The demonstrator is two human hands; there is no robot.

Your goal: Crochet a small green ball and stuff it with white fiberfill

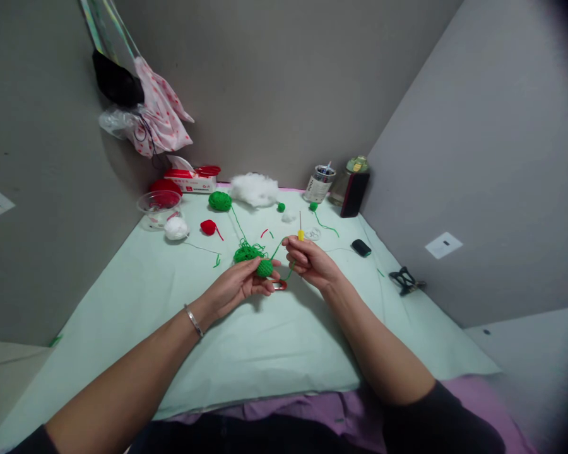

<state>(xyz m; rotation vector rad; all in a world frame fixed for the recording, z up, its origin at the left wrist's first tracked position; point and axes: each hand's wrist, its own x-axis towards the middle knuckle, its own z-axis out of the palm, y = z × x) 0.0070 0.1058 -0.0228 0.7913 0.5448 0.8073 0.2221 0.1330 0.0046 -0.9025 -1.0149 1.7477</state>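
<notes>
Between the thumb and fingers of my left hand is a small round green crochet piece. My right hand is closed around a crochet hook with a yellow handle, its thin metal shaft pointing up and away from me. A strand of green yarn runs from the piece to the fingertips of my right hand. Just behind my left hand lies a loose tangle of green yarn, linked by a strand to a green yarn ball. Red-handled scissors, partly hidden, show as a red loop below my fingers.
White stuffing lies at the back, near a tissue box. Left are a clear plastic tub, white yarn and red yarn. Right are a can, a bottle, a black case and a black clip.
</notes>
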